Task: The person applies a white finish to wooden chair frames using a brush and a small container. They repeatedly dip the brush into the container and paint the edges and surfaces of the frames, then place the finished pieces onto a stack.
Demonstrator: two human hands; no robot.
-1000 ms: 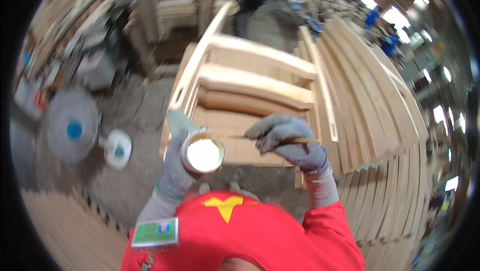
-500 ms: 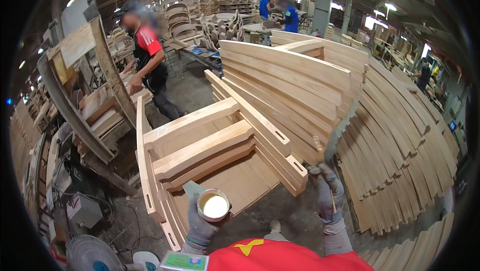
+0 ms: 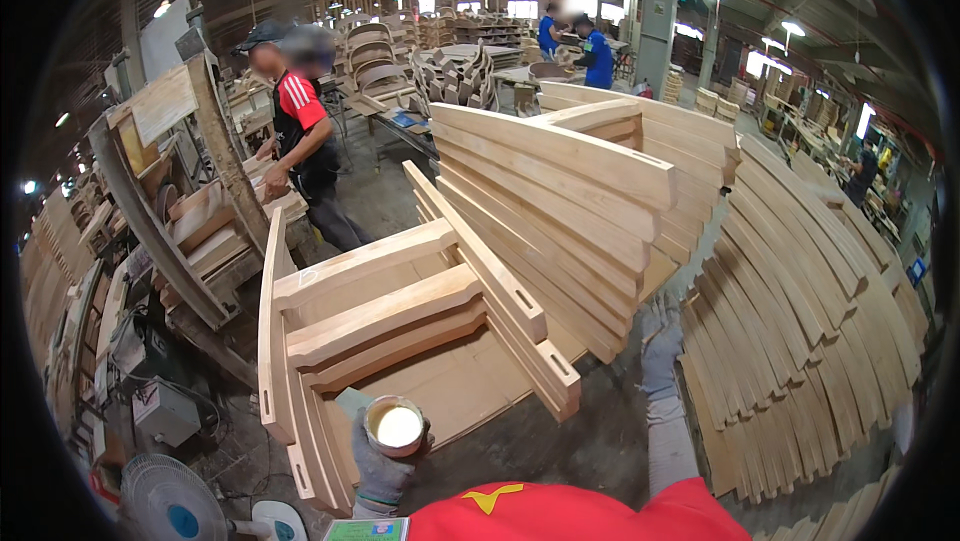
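Note:
My gloved left hand is closed around a small cup of creamy white liquid, its open top facing up. A flat pale grey-green piece sticks out beside the cup. Just beyond lies a stack of pale wooden frames with curved crossbars and slotted side rails. My gloved right hand reaches forward between the big stack of curved wooden frames and the rows of curved boards. Its fingers are blurred against the wood, and no brush shows clearly in it.
A person in a red and black shirt stands at the left behind a worn wooden rack. A fan and a grey metal box with cables are at the lower left. Two people in blue work farther back.
My right hand, which held a thin brush upright, has moved forward, and the brush no longer shows clearly. The cup and my left hand appear slightly lower and farther left as the view shifts.

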